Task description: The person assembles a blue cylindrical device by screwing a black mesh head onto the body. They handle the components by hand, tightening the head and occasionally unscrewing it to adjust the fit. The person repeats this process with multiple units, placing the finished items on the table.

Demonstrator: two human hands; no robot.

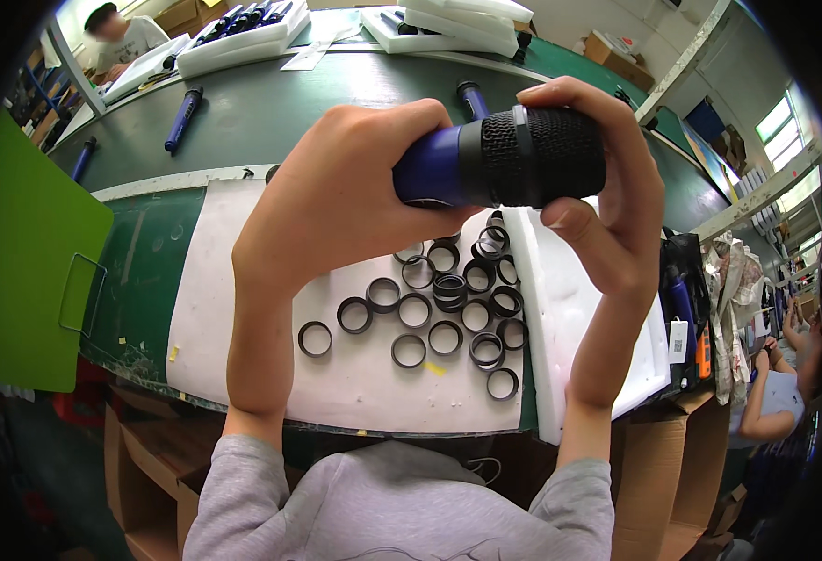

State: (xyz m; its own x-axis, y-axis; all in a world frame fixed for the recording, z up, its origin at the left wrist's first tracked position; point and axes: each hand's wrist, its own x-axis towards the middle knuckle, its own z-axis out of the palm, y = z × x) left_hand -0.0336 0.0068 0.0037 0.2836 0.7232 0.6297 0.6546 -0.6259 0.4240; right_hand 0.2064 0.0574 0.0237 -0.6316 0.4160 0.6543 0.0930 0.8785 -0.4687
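A microphone (462,168) with a blue body and a black mesh head is raised above the table, lying nearly level. My left hand (346,187) is wrapped round its blue body. Around the mesh head (551,154) curls my right hand (617,178), its fingers along the top and the thumb below. Below both hands, several black rings (414,309) lie scattered on a pale sheet (233,318); some are stacked or overlap.
White foam (570,327) lies right of the rings. Blue microphones (184,120) rest on the dark green table behind, near a foam tray (280,37) of microphones. A green panel (32,252) stands left, cardboard boxes (668,467) below. Other people sit far left and far right.
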